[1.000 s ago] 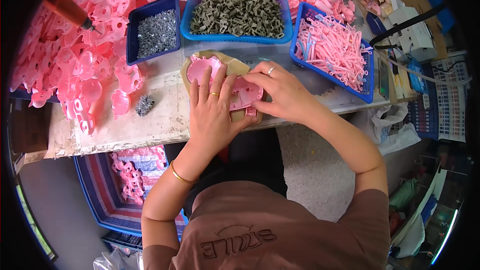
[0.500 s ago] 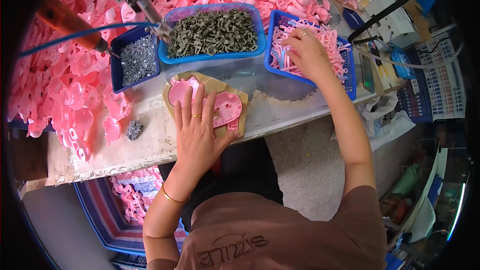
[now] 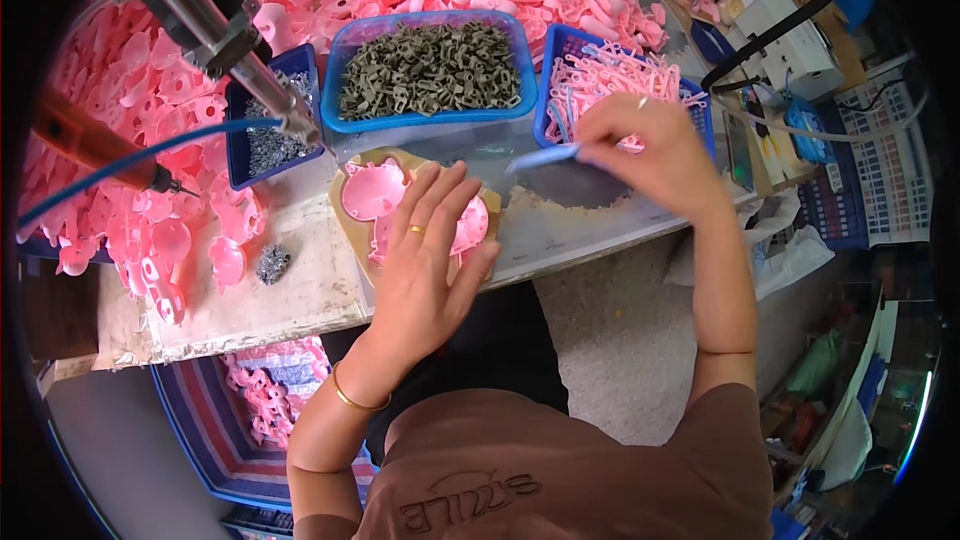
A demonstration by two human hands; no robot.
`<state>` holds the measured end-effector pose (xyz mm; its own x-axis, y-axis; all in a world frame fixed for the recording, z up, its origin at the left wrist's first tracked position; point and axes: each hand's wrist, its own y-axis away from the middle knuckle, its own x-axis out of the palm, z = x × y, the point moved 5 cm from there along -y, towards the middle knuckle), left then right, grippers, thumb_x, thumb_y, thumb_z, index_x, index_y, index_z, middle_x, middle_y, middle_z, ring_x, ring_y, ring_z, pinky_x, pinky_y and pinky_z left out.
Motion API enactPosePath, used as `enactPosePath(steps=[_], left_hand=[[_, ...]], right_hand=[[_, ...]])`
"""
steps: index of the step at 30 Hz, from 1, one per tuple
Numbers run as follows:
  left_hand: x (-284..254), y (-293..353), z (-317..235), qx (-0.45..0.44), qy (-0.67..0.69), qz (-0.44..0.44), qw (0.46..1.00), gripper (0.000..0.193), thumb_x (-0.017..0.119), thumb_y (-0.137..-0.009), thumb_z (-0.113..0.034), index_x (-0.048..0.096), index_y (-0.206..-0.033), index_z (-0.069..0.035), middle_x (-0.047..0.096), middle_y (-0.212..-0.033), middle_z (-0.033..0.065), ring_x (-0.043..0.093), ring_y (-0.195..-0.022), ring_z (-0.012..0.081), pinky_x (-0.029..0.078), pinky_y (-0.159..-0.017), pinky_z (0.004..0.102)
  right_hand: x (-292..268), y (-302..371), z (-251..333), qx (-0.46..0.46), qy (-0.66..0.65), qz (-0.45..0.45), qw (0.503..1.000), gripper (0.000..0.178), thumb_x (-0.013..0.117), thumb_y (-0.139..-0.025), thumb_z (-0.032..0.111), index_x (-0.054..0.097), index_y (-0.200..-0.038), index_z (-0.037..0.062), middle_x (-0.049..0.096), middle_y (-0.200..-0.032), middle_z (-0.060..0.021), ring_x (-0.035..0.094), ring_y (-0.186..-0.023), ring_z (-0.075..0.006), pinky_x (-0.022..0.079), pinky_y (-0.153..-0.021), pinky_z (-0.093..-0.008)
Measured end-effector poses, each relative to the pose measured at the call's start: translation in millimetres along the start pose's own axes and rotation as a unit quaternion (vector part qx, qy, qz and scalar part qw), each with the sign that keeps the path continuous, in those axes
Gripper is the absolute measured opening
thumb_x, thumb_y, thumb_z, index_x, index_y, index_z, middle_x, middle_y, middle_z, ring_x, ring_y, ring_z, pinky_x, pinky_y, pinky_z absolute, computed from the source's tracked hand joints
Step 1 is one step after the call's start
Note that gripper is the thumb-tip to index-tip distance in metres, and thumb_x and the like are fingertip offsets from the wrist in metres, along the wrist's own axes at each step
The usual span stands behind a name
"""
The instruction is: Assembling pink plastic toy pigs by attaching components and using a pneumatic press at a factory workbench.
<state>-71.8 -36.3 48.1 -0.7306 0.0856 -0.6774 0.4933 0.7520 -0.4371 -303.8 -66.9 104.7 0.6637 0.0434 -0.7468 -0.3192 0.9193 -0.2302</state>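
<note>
My left hand [image 3: 425,255] lies over a pink plastic shell half [image 3: 370,192], its fingers stretched out across the right part. The shell sits in a tan shaped holder [image 3: 349,252] near the table's front edge. Pinched between the thumb and fingers of my right hand [image 3: 650,155] is a slim light-blue plastic strip [image 3: 543,157], blurred by motion. It hangs to the right of the holder, pointing left. Behind that hand stands a blue basket [image 3: 549,75] of pink and light-blue strips [image 3: 610,80].
A blue-rimmed tub [image 3: 430,122] of dark green clips stands behind the holder. Left of it is a dark blue tray [image 3: 238,135] of small screws. A metal tool arm [image 3: 215,40] and an orange screwdriver [image 3: 100,145] hang at the left. Pink shells [image 3: 170,240] heap beyond; loose screws [image 3: 272,264] lie nearby.
My right hand has come out of the basket toward me, holding a light-blue strip. My left hand has shifted right over the shell. The metal tool arm and orange screwdriver have swung left.
</note>
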Motion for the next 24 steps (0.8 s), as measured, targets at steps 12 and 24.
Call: enactPosePath(steps=[12,24], left_hand=[[5,12,41,-0.222,0.247,0.021,0.943,0.018,0.057,-0.101,-0.014,0.061,-0.108,0.003,0.066,-0.078,0.0115,0.06,-0.063,0.0161,0.047,-0.061,0.0302],[5,13,47,-0.23,0.291,0.039,0.928,0.021,0.057,-0.1,-0.014,0.058,-0.111,0.004,0.066,-0.082,0.01,0.061,-0.068,0.0137,0.049,-0.063,0.0283]], right_hand=[[59,-77,-63,0.053,0.023,-0.093,0.994,0.014,0.071,-0.086,0.011,0.07,-0.096,0.0017,0.071,-0.09,-0.0088,0.069,-0.079,-0.0181,0.054,-0.072,-0.0307],[59,-98,-73,0.077,-0.079,-0.113,0.987,0.016,0.068,-0.092,0.015,0.065,-0.098,-0.0004,0.07,-0.088,-0.0036,0.066,-0.076,-0.0118,0.053,-0.069,-0.0278]])
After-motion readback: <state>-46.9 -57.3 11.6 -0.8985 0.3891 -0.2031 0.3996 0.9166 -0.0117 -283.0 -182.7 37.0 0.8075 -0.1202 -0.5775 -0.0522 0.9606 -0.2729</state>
